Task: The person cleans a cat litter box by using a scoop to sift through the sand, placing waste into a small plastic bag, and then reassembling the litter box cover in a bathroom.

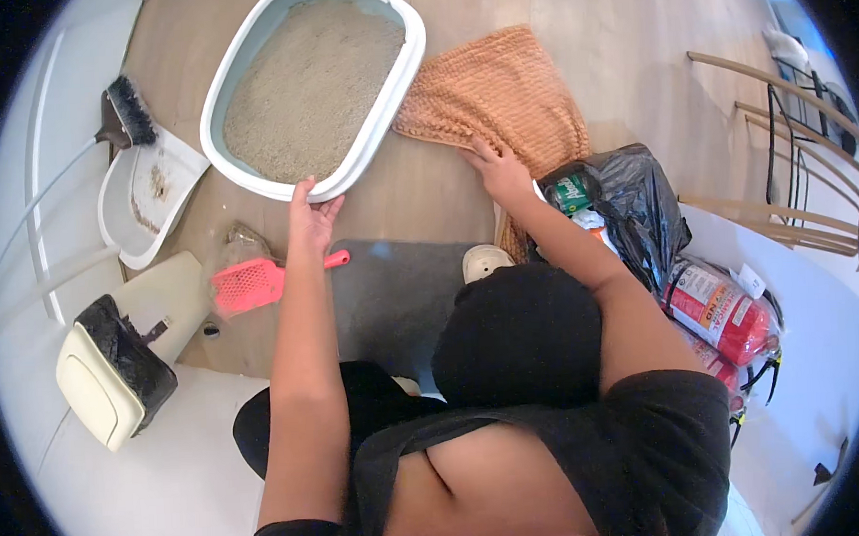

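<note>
A white-rimmed litter box (pixel 411 53) with a grey-blue inside holds sandy cat litter (pixel 312 91) at the upper left of centre. My left hand (pixel 314 218) grips its near rim, some fingers under the edge. To the right of the box, a crinkled orange bath mat (pixel 508 87) lies on the floor, one corner against the box. My right hand (pixel 502 177) holds the mat's near edge between thumb and fingers. Below my left hand lies a pink slotted litter scoop (pixel 248 285), its handle passing behind my wrist.
A broom (pixel 130 113) and white dustpan (pixel 162 184) stand at the left, above a cream lidded bin (pixel 99 388). A black plastic bag (pixel 642 201) and red fire extinguishers (pixel 719 313) crowd the right. Before my knees lies a dark grey mat (pixel 392 298). Wooden chair legs (pixel 776 71) stand far right.
</note>
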Demonstrator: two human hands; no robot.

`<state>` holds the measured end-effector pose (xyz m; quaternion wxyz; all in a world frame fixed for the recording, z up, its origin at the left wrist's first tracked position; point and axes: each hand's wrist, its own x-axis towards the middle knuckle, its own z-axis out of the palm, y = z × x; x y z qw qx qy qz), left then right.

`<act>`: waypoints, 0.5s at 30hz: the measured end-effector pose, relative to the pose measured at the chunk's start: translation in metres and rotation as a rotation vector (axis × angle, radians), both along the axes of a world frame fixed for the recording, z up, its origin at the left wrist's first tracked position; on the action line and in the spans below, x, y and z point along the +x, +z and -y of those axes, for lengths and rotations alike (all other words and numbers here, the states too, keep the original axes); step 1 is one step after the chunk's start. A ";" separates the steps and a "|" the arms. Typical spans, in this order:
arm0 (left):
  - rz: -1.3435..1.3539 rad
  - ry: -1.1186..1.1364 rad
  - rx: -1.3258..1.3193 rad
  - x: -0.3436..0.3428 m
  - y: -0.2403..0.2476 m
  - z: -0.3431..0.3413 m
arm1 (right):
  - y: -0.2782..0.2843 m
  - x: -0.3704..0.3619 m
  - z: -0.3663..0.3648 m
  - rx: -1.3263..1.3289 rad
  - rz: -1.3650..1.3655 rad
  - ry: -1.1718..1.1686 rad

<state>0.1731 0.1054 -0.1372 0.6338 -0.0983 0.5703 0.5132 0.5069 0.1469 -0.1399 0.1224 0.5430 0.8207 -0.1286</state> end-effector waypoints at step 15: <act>-0.111 0.099 0.175 -0.004 -0.027 -0.141 | -0.004 0.074 -0.001 0.000 0.177 -0.346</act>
